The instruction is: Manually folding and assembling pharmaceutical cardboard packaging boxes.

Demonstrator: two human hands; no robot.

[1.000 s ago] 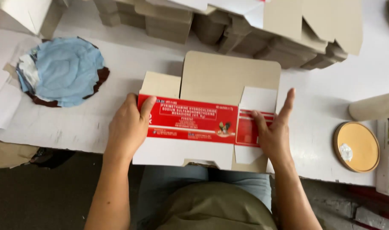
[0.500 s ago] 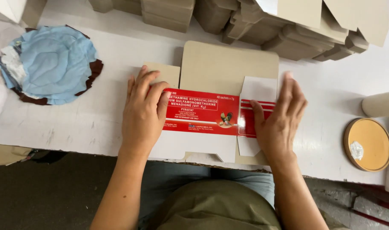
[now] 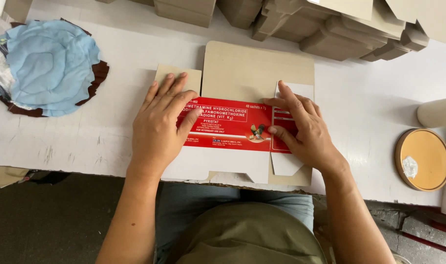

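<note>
Both hands are lying open and flat on a flattened carton blank [image 3: 235, 129] at the near edge of the white table [image 3: 374, 107]: the left hand [image 3: 159, 129] is pressing its left end panel, and the right hand [image 3: 301, 129] is spreading its fingers over the right side flap. To crease it cleanly, it seems best to be bearing down evenly with the palms right along the scored fold lines, keeping the blank square to the table edge. The blank is thin, stiff paperboard, glossy red and white on the printed face and dull grey-brown inside, with angled tabs; similar folded cartons [image 3: 325, 29] are stacked along the far side, a crumpled blue cloth [image 3: 47, 66] is lying far left, and a round yellow lid [image 3: 423, 159] right.
</note>
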